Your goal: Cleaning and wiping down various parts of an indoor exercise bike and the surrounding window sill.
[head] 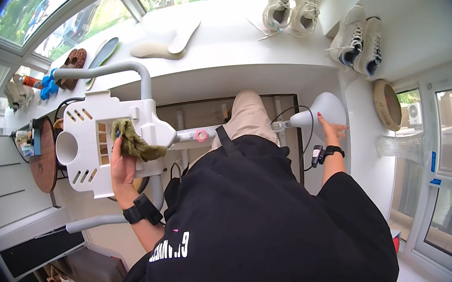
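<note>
My left hand point(123, 170) holds a crumpled olive-green cloth point(135, 142) against the white plastic console point(93, 118) of what looks like an exercise bike. Round the console, which has slots and a round holder, curve grey padded handlebars point(108, 69). A white metal bar with a pink knob point(201, 135) runs from the console towards my legs. At the right, my right hand point(333, 131) lies at the edge of a pale saddle point(326, 107), fingers spread and nothing held; whether the palm touches it I cannot tell. A black cable hangs beside the saddle.
A white windowsill point(221, 41) bears shoes point(276, 7), insoles point(159, 50) and blue dumbbells point(49, 87). A round wooden table point(44, 156) stands at the left. A round beige tray point(387, 105) is at the right, near glazed doors.
</note>
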The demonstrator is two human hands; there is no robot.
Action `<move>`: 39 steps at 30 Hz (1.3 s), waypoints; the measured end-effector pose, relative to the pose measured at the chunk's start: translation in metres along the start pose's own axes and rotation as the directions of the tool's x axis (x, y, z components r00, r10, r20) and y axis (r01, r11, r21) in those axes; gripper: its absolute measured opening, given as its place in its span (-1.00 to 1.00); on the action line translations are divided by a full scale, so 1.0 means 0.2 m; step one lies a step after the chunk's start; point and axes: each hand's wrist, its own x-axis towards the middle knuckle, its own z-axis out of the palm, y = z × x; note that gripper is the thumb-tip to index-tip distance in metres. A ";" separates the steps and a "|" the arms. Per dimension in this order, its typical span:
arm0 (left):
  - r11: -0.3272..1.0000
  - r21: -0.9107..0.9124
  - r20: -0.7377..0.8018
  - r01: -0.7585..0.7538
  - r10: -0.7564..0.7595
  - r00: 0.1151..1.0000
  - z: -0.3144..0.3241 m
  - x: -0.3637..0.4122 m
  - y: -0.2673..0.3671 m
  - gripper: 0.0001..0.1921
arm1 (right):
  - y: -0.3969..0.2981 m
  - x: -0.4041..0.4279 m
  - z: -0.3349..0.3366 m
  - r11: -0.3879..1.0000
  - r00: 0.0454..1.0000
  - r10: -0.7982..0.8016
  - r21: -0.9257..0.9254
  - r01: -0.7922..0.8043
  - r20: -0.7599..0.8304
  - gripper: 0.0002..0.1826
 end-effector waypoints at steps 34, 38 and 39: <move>0.992 0.120 -0.289 -0.039 0.072 0.955 0.14 -0.02 0.00 -0.60 | 0.03 0.18 -0.03 0.970 0.946 0.068 0.201 -0.137 0.317 0.60; 0.983 0.180 -0.303 -0.028 0.083 0.949 0.17 -0.02 0.01 -0.61 | 0.11 0.26 0.00 0.951 0.936 0.008 0.288 -0.117 0.352 0.59; 0.982 0.187 -0.318 -0.024 0.084 0.944 0.17 -0.02 0.01 -0.61 | 0.07 0.19 0.02 0.957 0.946 0.022 0.268 -0.114 0.324 0.59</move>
